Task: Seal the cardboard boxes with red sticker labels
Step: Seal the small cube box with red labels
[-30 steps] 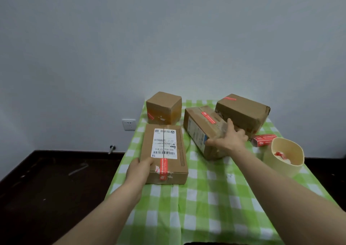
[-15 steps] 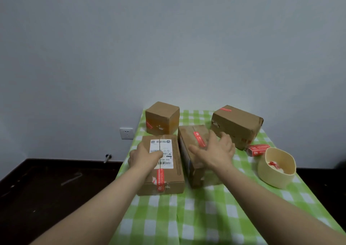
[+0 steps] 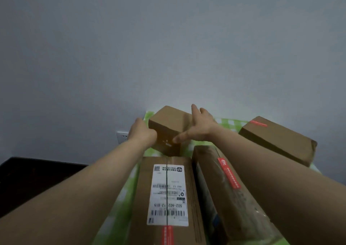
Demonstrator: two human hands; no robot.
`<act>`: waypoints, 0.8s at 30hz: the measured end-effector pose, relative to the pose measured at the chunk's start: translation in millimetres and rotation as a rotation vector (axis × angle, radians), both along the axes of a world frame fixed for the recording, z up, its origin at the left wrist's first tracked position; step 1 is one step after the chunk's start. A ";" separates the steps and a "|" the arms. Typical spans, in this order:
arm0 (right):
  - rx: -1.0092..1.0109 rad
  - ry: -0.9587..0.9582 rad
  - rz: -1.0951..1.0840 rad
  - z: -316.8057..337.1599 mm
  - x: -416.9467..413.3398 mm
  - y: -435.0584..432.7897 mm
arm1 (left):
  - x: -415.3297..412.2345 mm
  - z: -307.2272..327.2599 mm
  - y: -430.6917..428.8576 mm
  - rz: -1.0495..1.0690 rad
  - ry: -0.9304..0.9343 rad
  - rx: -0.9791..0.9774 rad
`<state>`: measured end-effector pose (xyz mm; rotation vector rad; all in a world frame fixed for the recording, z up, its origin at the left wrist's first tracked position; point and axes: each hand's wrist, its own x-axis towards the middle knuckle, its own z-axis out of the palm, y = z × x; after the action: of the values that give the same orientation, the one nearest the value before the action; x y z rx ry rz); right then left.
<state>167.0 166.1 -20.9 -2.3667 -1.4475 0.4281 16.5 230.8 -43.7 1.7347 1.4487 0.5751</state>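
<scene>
Four cardboard boxes on the green checked tablecloth (image 3: 232,124), head view only. Reference is the small box (image 3: 168,128), farthest out, by the wall.

- left hand (image 3: 143,134): pressed against the small box's left side. Fingers are hidden behind the box edge, so can't tell if it grips or just pushes.
- right hand (image 3: 198,128): spread wide over the small box's top right. Fingers are straight and the thumb lies across the near face, flat contact with nothing pinched.
- labelled box (image 3: 177,188): just nearer than the small box, long axis towards the camera, white shipping label on top. A red end sticker (image 3: 167,234) sits over its seam at the near edge.
- taped box (image 3: 215,188): near-right of the small box, right beside the labelled box. It carries a long red sticker (image 3: 229,173) and is partly covered by the right forearm.
- angled box (image 3: 277,140): right of the small box, well apart, short red sticker (image 3: 258,123) on its top edge.
- wall socket (image 3: 121,137): left of the small box, behind the left wrist.

No red sticker is visible on the small box's exposed faces.
</scene>
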 end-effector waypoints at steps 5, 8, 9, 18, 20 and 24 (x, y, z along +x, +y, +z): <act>-0.043 0.048 0.020 -15.9 10.2 35.8 | 18.0 -4.7 17.7 -0.029 -0.021 -0.009; -0.033 0.134 0.008 -23.5 14.2 44.4 | 19.5 -11.2 21.0 -0.040 -0.069 -0.033; -0.020 0.149 0.005 -25.7 13.7 42.9 | 18.7 -11.6 20.1 -0.036 -0.088 -0.033; 0.306 0.119 -0.015 11.0 -3.7 -6.6 | -7.9 28.8 -11.5 0.049 -0.301 0.049; 0.328 0.106 -0.045 26.7 -6.9 -29.8 | -12.2 39.7 -31.3 0.032 -0.294 0.039; 0.366 0.068 -0.108 52.4 -13.5 -88.3 | -13.9 53.9 -78.8 -0.050 -0.248 0.050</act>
<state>153.5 77.8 31.5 -2.1024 -1.2388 0.1936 2.6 152.1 10.2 1.6670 1.2239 0.7759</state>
